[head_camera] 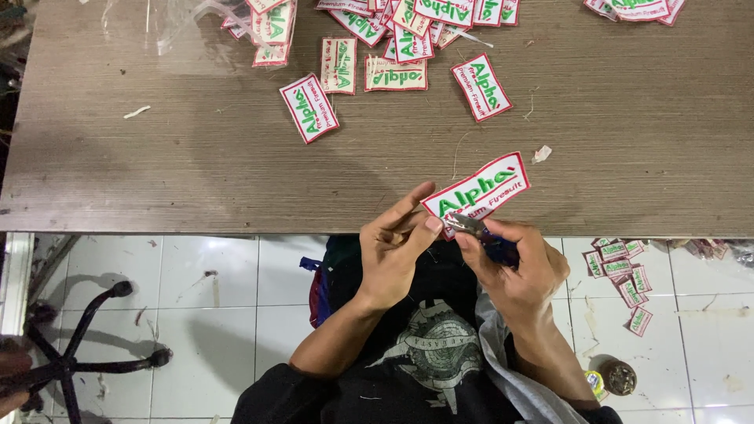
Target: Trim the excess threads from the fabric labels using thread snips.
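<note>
Left hand (pixel 393 255) pinches a patch (pixel 479 191), right hand (pixel 514 263) grips a snipper (pixel 471 227) at its edge: trimming underway, next needing careful cuts along the border.

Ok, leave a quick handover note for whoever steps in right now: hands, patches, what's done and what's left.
Left hand: pinching the lower edge of one red-bordered white patch between thumb and fingers, just off the table's near edge.
Right hand: closed on a small metal snipper, tip at that patch's lower edge.
Table: loose patches spread along the far side, thread scraps nearby.
Floor: a small patch pile by the right arm.
Done and left: cannot tell which patches are finished; the held one is in progress.
</note>
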